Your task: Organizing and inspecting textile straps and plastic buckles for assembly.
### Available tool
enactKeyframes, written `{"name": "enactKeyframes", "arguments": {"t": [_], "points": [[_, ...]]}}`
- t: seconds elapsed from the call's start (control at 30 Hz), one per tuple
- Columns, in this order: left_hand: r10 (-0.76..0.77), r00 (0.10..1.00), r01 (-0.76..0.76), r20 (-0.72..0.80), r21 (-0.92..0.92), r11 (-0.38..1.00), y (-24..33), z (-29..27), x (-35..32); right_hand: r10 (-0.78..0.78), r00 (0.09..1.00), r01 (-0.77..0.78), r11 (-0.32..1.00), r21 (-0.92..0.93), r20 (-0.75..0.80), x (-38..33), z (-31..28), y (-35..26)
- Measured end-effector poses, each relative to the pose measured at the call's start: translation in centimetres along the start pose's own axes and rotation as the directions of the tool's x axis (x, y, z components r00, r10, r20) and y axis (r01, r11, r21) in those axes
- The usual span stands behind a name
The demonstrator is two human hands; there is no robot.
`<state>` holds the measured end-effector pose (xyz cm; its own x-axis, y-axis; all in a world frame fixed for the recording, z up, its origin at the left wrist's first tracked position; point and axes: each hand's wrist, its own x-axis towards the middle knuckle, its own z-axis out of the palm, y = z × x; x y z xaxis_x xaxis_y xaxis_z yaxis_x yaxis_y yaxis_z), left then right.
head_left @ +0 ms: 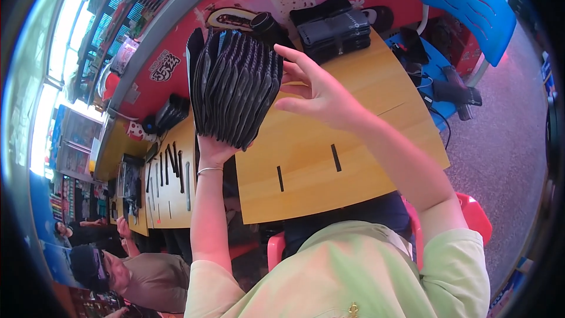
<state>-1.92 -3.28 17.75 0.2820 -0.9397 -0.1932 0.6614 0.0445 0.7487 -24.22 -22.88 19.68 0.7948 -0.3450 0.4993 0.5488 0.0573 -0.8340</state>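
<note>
- black pouches (238, 91), fanned in a thick stack, are held up at eleven o'clock from the middle of the view, above the near corner of the wooden table (306, 132).
- the left hand (219, 149) is at the stack's six o'clock end and has hold of it; most of its fingers are hidden behind the pouches (how tightly they curl, i cannot tell). a thin bracelet (210, 169) circles that wrist.
- the right hand (318, 91) is at one o'clock, thumb and fingers spread well apart, gripping nothing. its fingertips are right by the stack's three o'clock edge; whether they touch it, i cannot tell.
- a second black stack (335, 32) lies at one o'clock, on the far end of the table.
- two short black strips (280, 178) show on the tabletop, at six and between three and four o'clock.
- a blue chair (471, 6) stands at two o'clock, a red chair (472, 218) at four.
- a co-worker (156, 282) in a dark cap is at seven o'clock.
</note>
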Motion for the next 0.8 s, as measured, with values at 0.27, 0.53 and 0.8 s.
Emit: {"name": "enactKeyframes", "arguments": {"t": [0.27, 0.53, 0.8], "points": [[0.016, 1.0, -0.016, -0.013, -0.034, 0.999, 0.5, 0.4, 0.1, -0.036, 0.999, 0.035, 0.999, -0.009, -0.022, 0.7, 0.5, 0.3], [0.059, 0.998, -0.061, -0.029, -0.083, 0.995, 0.0, 3.9, -0.5, -0.007, 0.996, -0.001, 0.996, -0.091, -0.086, 0.4, 0.7, 0.8], [0.034, 0.996, -0.043, -0.081, -0.119, 0.992, 0.4, 4.6, -0.5, -0.034, 0.992, 0.035, 0.999, 0.007, -0.118, 0.3, 0.5, 1.0]]}}
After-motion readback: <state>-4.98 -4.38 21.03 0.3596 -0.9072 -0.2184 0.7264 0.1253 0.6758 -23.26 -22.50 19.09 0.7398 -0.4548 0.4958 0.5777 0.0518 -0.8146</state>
